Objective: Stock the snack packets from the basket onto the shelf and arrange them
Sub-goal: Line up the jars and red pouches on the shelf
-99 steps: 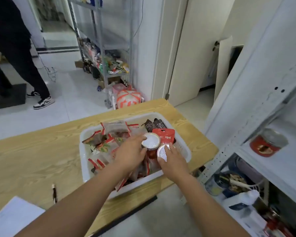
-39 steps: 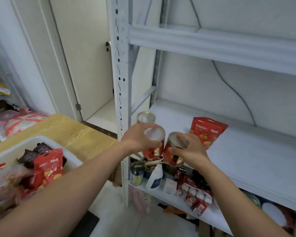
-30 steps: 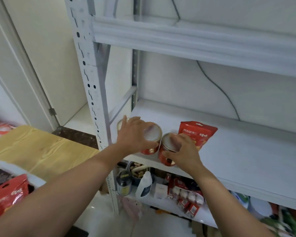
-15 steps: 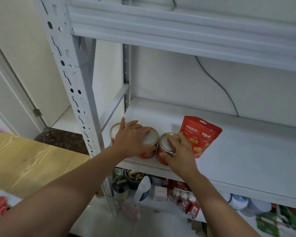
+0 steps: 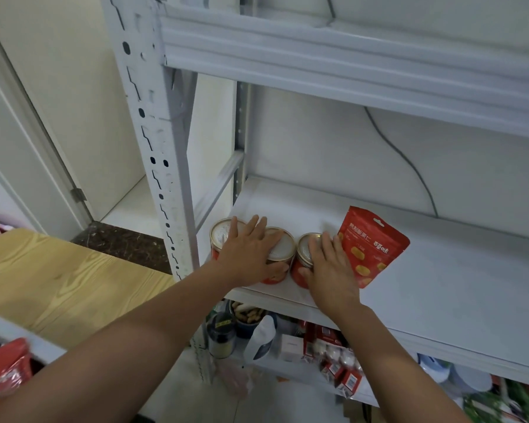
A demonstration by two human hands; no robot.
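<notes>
Right of the upright post (image 5: 162, 166), at the front-left corner of the white shelf (image 5: 440, 285), three red-labelled cans are lined up in a row, lids up. The nearest can (image 5: 222, 236) is set just beside the post. The middle can (image 5: 280, 248) is next to it, contact hidden by a hand. The far can (image 5: 304, 248) is placed just right of the middle one, with a narrow gap between the lids. A red pouch (image 5: 373, 245) is stood further right of the post, just beside the far can, printed face toward the camera.

The left hand (image 5: 251, 254) is laid flat across the lids of the nearest and middle cans. Its fingers (image 5: 258, 227) are straight and spread apart, nothing is clamped, and the thumb is pressed to the front side of the middle can. The right hand (image 5: 330, 270) is laid on the far can. Its fingers (image 5: 326, 242) are straight and close together on the lid, with the thumb set against the can's front-left side. The pouch's lower-left edge is overlapped by this hand; contact cannot be told.

Left of the post and lower, a wooden worktop (image 5: 58, 282) is seen, with a white basket (image 5: 28, 341) at its near edge. A red packet (image 5: 3, 370) is seen in it, blurred. Below the shelf, right of the post's foot, a peanut jar (image 5: 248, 315), a white bottle (image 5: 263, 337) and small red boxes (image 5: 339, 370) are stored. A grey cable (image 5: 409, 166) is run down the wall, far right of the post.
</notes>
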